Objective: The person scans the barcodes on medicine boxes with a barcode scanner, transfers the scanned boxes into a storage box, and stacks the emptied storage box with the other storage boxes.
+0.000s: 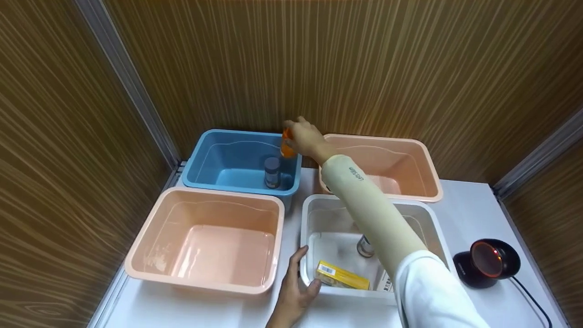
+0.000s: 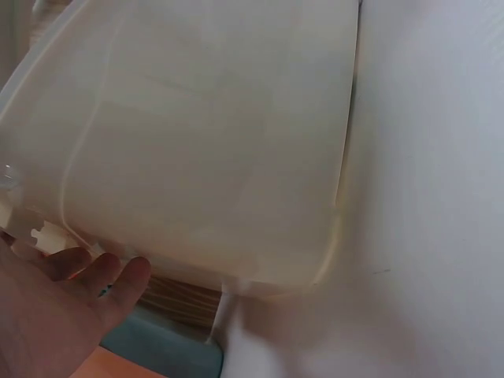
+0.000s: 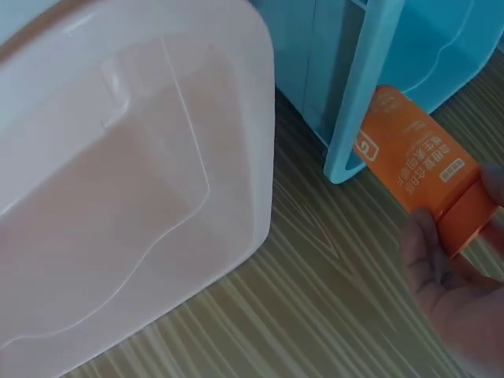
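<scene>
My right hand (image 1: 307, 136) pinches an orange bottle (image 3: 421, 153) by its cap end. The bottle tilts over the right rim of the blue bin (image 1: 227, 186), its lower end inside the opening. A dark-capped bottle (image 1: 272, 173) stands in that bin. My left hand (image 1: 291, 291) rests at the near left corner of the white bin (image 1: 306, 228). Its fingers (image 2: 126, 287) lie loosely against the bin's outer side. Inside the white bin are a yellow box (image 1: 344, 275), a white box (image 1: 385, 283) with printing and a jar (image 1: 364, 247), partly hidden by my right arm.
A pink bin (image 1: 205, 287) stands at front left, another pink bin (image 1: 430, 177) at back right. On the right of the table sits a black scanner (image 1: 494, 259) on a stand, its cable running toward the front. Wood-patterned walls (image 1: 255, 64) enclose the table.
</scene>
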A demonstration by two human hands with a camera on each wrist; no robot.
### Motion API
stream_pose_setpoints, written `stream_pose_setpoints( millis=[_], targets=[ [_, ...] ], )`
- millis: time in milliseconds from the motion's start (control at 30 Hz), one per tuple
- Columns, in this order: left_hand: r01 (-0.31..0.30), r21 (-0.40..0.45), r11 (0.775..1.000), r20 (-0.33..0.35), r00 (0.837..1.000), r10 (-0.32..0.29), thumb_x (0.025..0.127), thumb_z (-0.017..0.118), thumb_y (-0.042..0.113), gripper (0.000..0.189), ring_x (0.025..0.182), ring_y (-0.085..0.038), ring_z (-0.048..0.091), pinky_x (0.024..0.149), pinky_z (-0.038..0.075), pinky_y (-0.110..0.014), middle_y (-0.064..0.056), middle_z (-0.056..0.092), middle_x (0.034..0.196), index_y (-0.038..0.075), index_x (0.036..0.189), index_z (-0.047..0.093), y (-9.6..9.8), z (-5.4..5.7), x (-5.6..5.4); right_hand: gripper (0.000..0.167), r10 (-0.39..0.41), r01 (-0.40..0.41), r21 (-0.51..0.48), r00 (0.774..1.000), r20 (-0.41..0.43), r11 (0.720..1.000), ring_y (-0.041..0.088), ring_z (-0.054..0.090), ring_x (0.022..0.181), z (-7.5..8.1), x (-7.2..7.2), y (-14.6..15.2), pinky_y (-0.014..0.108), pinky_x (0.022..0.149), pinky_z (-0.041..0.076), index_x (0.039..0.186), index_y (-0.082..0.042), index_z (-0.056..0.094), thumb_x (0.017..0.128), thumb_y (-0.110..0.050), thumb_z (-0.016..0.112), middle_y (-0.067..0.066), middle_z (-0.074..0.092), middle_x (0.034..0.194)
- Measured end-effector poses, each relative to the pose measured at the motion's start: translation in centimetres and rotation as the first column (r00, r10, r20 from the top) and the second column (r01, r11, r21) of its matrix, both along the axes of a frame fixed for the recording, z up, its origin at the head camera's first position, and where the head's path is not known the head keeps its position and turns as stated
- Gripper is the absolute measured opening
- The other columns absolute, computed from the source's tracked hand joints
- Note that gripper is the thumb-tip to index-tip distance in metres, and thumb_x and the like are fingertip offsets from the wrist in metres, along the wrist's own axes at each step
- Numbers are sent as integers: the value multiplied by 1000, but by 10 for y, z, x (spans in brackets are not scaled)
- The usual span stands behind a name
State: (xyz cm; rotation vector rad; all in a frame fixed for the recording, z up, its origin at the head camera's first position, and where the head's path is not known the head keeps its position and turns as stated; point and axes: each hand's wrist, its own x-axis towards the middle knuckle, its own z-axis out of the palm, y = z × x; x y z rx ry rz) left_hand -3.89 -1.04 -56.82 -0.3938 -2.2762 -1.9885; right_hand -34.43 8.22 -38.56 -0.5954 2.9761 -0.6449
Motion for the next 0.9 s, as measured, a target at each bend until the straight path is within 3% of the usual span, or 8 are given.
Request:
stream_pose_setpoints(
  millis=[267, 400, 567, 767, 900],
  targets=[
    [38, 65, 997, 63, 997, -42, 88, 70, 30, 75, 133, -31, 46, 111, 34, -46, -14, 41, 153, 19, 153, 35, 2, 4, 11, 65, -49, 47, 87, 999, 12, 995, 34, 53, 116, -16, 1, -14, 46, 101, 47, 157, -15, 38, 98, -18, 66, 19, 44, 134],
    [53, 92, 994, 71, 996, -59, 88, 70, 29, 76, 125, -27, 51, 108, 39, -42, -14, 43, 150, 18, 153, 34, 4, 4, 15, 68, -67, 64, 93, 997, 35, 994, 34, 53, 114, -21, 0, -18, 49, 102, 46, 157, -14, 38, 96, -12, 67, 20, 43, 136],
    [64, 84, 994, 98, 993, -72, 89, 70, 29, 75, 131, -25, 47, 111, 34, -37, -14, 41, 152, 21, 154, 33, 6, 4, 19, 59, -77, 70, 102, 995, 66, 992, 33, 55, 104, -30, 2, -18, 48, 99, 49, 155, -11, 41, 99, -12, 60, 22, 44, 135],
    [89, 78, 993, 109, 989, -97, 90, 68, 29, 74, 136, -28, 42, 114, 30, -39, -15, 38, 155, 21, 155, 32, 7, 6, 26, 42, -53, 44, 145, 997, 57, 988, 31, 56, 92, -38, 6, -10, 41, 81, 53, 138, -5, 56, 97, -10, 57, 18, 49, 116],
    [95, 77, 992, 135, 985, -105, 90, 69, 30, 75, 137, -28, 40, 114, 29, -41, -15, 36, 156, 20, 155, 33, 8, 7, 29, 48, -74, 63, 117, 992, 100, 991, 30, 55, 95, -39, 8, -2, 41, 83, 53, 140, -6, 55, 93, -10, 65, 16, 48, 114]
  ],
)
